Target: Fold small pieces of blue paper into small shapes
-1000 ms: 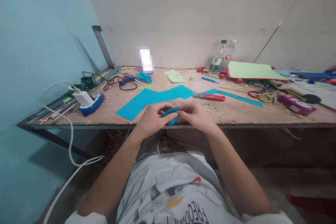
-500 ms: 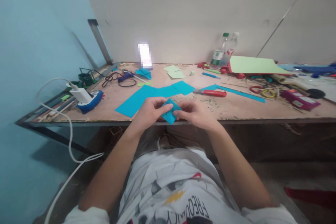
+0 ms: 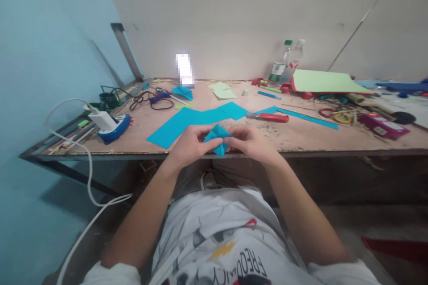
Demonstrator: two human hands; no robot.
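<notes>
A small piece of folded blue paper (image 3: 218, 132), roughly diamond-shaped, is held at the table's front edge. My left hand (image 3: 192, 144) grips its left side, thumb laid across the front. From the right, my right hand (image 3: 249, 142) pinches it, the thumb tip close to the left thumb near the middle. The fingers behind the paper are partly hidden. Just beyond my hands lie flat blue paper sheets (image 3: 177, 127). A utility knife (image 3: 270, 117) with a red handle rests to the right of them.
A lit phone (image 3: 184, 71) leans at the wall by another folded blue paper (image 3: 183, 92). At left sits a blue power strip (image 3: 115, 129) with a white charger (image 3: 102, 121). Two bottles (image 3: 279, 69), green sheets (image 3: 327, 82) and a purple box (image 3: 383, 126) are on the right.
Both thumbs have shifted on the folded paper. The left thumb has moved down and right, toward the right thumb near the middle, and more of the upper folds shows.
</notes>
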